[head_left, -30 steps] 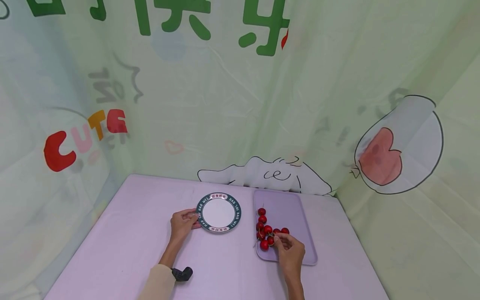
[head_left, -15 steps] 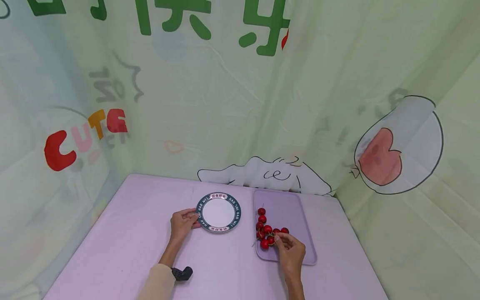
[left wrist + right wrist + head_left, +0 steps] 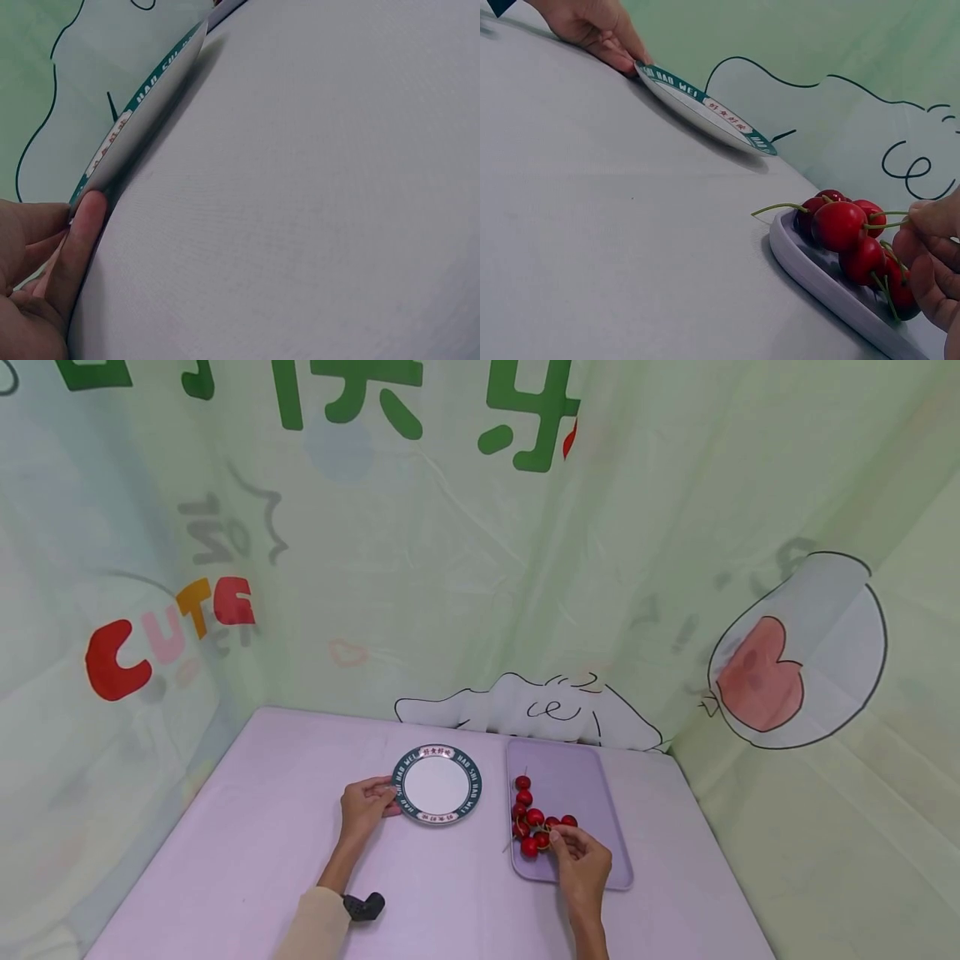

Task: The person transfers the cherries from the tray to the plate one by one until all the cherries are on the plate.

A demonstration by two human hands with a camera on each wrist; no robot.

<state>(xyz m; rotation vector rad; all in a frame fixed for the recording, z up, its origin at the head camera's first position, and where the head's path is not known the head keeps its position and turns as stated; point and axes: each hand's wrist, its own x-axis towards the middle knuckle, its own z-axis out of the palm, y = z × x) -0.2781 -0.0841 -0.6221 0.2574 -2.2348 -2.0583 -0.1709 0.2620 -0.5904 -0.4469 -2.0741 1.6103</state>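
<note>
Pinching a cherry stem (image 3: 889, 223), the right hand (image 3: 581, 862) sat at the cherries (image 3: 534, 825) on the tray (image 3: 581, 777); left hand (image 3: 365, 807) gripped the plate (image 3: 438, 783) rim, leftward.

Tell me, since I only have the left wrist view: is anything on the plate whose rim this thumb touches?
Observer: No. In the head view the plate is bare, white inside a green lettered band.
Operator: What is the other hand doing?
Observer: The right hand pinches a cherry stem over a lilac tray.
Operator: Where are the cherries?
Observer: All the cherries lie clustered at the tray's left side, right of the plate.
</note>
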